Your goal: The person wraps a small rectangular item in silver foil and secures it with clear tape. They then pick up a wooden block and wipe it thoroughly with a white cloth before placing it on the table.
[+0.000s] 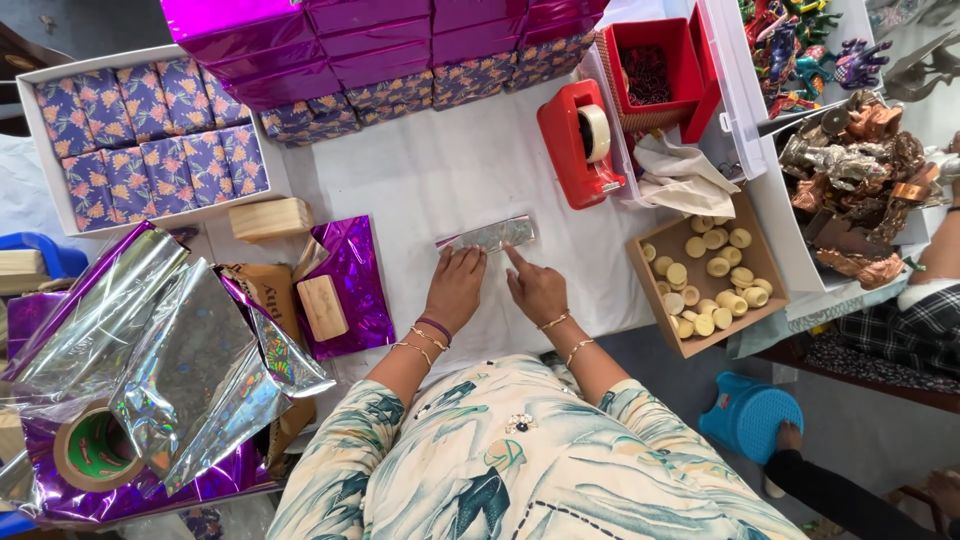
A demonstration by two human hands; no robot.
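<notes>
A narrow strip of silver foil wrap [487, 234] lies on the white table [440, 170] in front of me. My left hand [455, 287] rests flat just below the strip's left end, fingertips touching it. My right hand [536, 287] points its index finger onto the strip's lower right edge. Neither hand grips anything.
A red tape dispenser [577, 143] stands behind the strip. A cardboard box of pale round pieces [706, 275] sits at right. Purple foil with a wooden block [323, 306] lies at left, beside crumpled foil sheets [170, 355] and a tape roll [93, 448]. Wrapped boxes [150, 125] fill the back. Another person's hand [790, 437] is at lower right.
</notes>
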